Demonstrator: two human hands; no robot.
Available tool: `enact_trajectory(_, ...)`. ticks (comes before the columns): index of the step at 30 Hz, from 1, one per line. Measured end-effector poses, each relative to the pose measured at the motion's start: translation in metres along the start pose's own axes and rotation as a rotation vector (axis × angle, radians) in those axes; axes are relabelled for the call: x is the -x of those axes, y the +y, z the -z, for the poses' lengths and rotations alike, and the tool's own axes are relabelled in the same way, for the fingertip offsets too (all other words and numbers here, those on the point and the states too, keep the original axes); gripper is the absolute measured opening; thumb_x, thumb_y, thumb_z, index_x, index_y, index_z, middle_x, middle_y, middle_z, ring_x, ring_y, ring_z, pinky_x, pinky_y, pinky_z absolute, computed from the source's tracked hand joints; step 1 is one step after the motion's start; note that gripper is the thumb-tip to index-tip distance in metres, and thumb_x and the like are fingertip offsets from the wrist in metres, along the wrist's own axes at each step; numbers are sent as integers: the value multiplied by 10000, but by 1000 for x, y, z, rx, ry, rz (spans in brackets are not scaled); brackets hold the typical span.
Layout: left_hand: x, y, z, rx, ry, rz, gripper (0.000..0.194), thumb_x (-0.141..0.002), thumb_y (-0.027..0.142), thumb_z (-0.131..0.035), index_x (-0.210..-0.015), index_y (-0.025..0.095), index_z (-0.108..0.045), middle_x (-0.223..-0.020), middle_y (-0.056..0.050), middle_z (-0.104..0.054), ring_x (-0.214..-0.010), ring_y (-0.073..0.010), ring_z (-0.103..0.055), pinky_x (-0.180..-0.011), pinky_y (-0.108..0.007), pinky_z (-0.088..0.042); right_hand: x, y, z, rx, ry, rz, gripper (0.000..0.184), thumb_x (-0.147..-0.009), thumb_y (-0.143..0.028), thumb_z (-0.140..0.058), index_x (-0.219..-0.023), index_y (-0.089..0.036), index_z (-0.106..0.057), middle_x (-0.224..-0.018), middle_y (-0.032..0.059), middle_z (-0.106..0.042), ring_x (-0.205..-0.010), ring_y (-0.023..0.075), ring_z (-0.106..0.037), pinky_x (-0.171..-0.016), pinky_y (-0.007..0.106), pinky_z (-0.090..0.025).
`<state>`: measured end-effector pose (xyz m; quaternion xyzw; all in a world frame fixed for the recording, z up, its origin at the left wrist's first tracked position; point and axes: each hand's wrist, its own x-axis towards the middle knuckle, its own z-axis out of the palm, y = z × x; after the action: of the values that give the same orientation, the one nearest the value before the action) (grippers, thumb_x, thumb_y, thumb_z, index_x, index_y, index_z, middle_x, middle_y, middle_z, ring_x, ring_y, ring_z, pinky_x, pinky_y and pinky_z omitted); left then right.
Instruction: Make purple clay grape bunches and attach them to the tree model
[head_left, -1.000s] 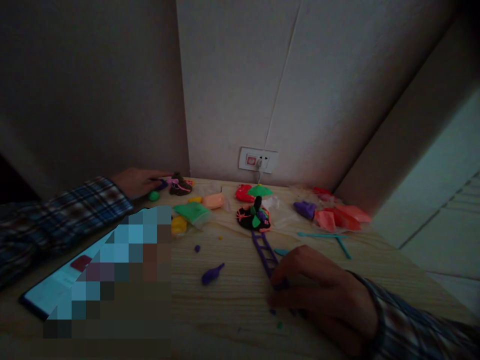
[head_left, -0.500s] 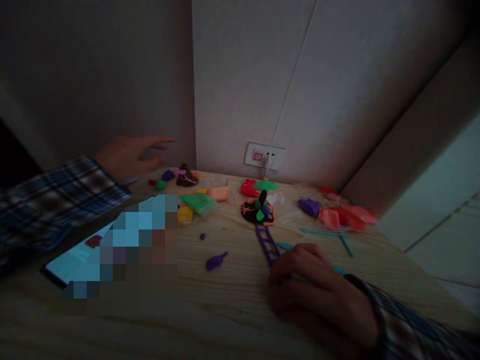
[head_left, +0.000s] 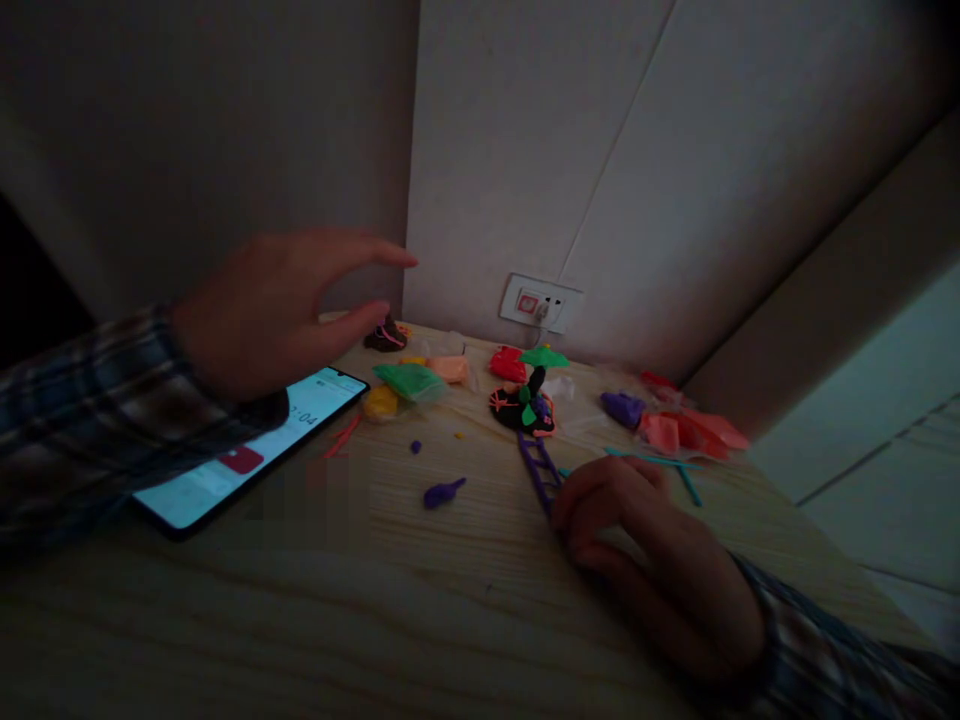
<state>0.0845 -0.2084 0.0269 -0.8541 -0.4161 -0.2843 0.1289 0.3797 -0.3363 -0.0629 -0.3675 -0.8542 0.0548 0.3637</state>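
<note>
Raised over the phone (head_left: 289,425), my left hand (head_left: 270,310) has its thumb and fingers apart and holds nothing. My right hand (head_left: 660,550) rests low over the table, its fingers pinched at the near end of a purple clay ladder (head_left: 539,470); the fingertips hide that end. The ladder's far end meets a black clay base (head_left: 504,408) with orange trim. On this base stands a small tree with a green clay top (head_left: 546,357). A purple clay lump (head_left: 442,493) with a thin tail lies left of the ladder.
Green (head_left: 409,381), peach (head_left: 450,369) and red (head_left: 508,363) clay packs lie toward the back. Purple clay (head_left: 621,407) and red packs (head_left: 701,432) are at the right, beside teal tools (head_left: 688,485). Behind them is a wall socket (head_left: 541,302). A brown clay piece (head_left: 385,335) stands back left.
My left hand has come nearer and to the right, across the phone. The right hand stays by the ladder's near end, its fingers slightly shifted. The view has tilted a little.
</note>
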Motion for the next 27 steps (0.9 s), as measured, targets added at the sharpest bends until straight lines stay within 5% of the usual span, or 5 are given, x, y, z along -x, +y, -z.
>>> enact_trajectory(8, 27, 18, -12, -86, 148, -372, 455, -1088, 263, -327, -1399, 66, -596, -1548, -199, -515, -1534, -402, -345, -1214, -609, -325, -1, 0, 18, -134, 12, -52, 178, -1011, -136, -556, -926, -291, -536, -865, -43, -673, -749, 123, -649, -666, 213, -534)
enact_trajectory(14, 47, 48, -15, -107, 224, -459, 425, -1134, 384, -319, -1458, 179, -504, -1641, -227, -406, -1583, -418, -207, -1219, -726, -213, -10, 1, 20, -229, 219, -187, 245, -934, -433, -763, -776, -286, -645, -696, -70, -691, -631, 72, -672, -652, 74, -563)
enact_trajectory(18, 58, 67, -26, -207, 222, -537, 697, -986, 645, -561, -1563, 297, -384, -1730, -126, -278, -1597, -281, 51, -1281, -579, 66, -10, -1, 19, -257, 251, -283, 218, -887, -496, -795, -797, -318, -706, -670, -64, -712, -593, 76, -691, -621, 58, -570)
enact_trajectory(21, 61, 72, -31, -328, 248, -586, 958, -876, 818, -490, -1651, 323, -220, -1749, -55, -209, -1559, -277, 149, -1251, -551, 121, -6, -2, 17, -295, 284, -351, 247, -864, -554, -790, -770, -332, -737, -650, -39, -717, -583, 96, -698, -591, 70, -574)
enact_trajectory(27, 60, 77, -27, -356, 208, -634, 716, -995, 662, -352, -1646, 399, -212, -1723, 80, -261, -1503, -230, 249, -1209, -531, 148, 2, 1, 13, -374, 332, -513, 212, -840, -530, -791, -779, -331, -756, -650, 7, -658, -550, 151, -645, -497, 150, -577)
